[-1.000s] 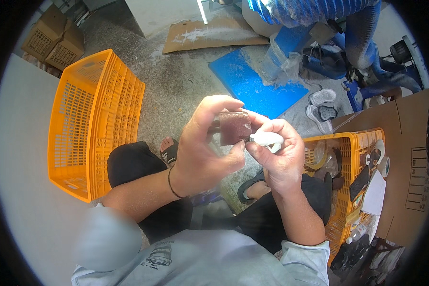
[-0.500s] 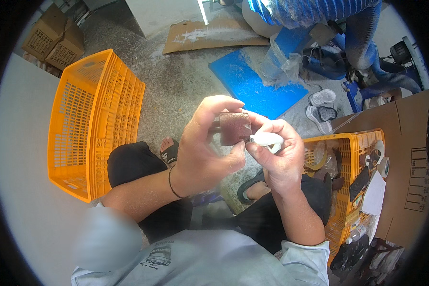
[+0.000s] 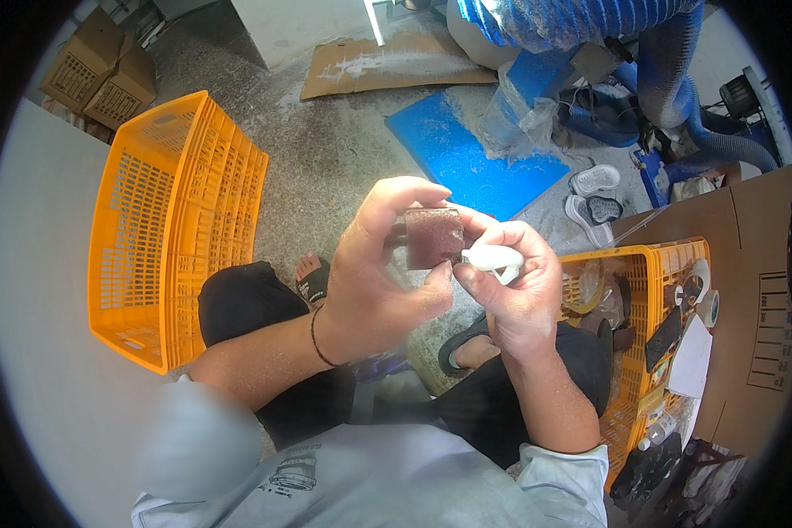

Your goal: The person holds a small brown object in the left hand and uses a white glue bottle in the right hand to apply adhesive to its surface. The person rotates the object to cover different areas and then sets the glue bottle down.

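Note:
My left hand [image 3: 380, 264] is closed around a dark reddish-brown, gritty-looking square piece of sandpaper [image 3: 434, 239], with the thumb below it and the fingers curled over its top. What lies behind the sandpaper is hidden. Pinched in my right hand [image 3: 521, 286] is a small white looped piece [image 3: 493, 257], smooth and curved. Its narrow left end meets the lower right edge of the sandpaper, near my left thumb tip. Both hands are close together in front of me, above my knees, and pale dust covers the fingers.
Stacked yellow plastic crates [image 3: 172, 229] stand at the left. On the right, another yellow crate [image 3: 629, 352] holds bags and scraps beside a cardboard sheet [image 3: 748, 290]. Ahead lie a dusty blue board [image 3: 466, 154], sandals [image 3: 592, 202] and blue ribbed hoses [image 3: 673, 75].

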The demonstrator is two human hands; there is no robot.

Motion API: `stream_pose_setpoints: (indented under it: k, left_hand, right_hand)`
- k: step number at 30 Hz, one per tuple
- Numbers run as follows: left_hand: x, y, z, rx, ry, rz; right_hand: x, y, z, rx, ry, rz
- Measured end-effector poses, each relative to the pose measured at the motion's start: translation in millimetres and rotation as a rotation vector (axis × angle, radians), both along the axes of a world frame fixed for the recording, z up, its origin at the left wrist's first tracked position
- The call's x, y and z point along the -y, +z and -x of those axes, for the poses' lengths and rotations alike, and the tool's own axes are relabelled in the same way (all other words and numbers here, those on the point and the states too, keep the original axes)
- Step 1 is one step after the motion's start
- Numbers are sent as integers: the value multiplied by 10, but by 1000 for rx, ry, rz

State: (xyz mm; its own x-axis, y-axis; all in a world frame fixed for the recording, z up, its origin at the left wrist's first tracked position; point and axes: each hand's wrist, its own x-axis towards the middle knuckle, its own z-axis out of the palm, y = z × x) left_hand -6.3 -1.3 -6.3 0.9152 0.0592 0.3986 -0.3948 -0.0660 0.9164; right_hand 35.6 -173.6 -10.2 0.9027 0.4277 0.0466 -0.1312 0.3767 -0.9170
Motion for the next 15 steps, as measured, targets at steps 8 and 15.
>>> stream_pose_setpoints:
  k: [8,15]
  left_hand:
    - [6,0,5,3,-9,17]
    - [5,0,4,11,-9,-1]
  right_hand:
    - [9,-11,0,-1,5,-5]
    - [9,-32,-1,29,5,-16]
